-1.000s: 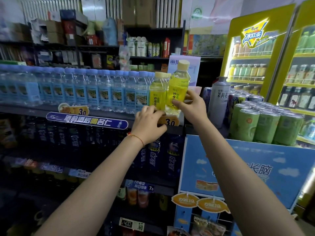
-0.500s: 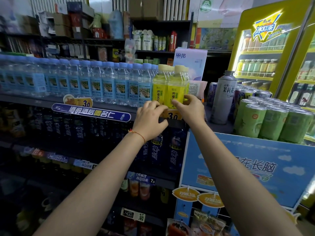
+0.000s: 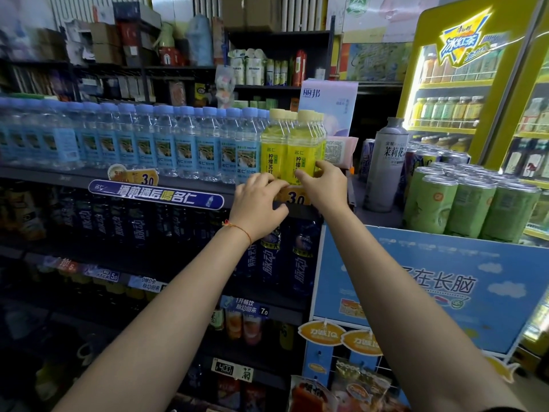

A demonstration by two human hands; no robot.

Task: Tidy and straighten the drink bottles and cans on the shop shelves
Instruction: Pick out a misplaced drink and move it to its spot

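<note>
Two yellow bottles (image 3: 286, 150) stand upright at the right end of the top shelf (image 3: 74, 175). The right hand (image 3: 322, 187) grips the right one low down. The left hand (image 3: 258, 206) touches the left one's base with curled fingers.

Glossy clear plastic yellow bottles (image 3: 300, 150), shiny metal green cans (image 3: 469, 209), matt dark shelf (image 3: 74, 176).
</note>
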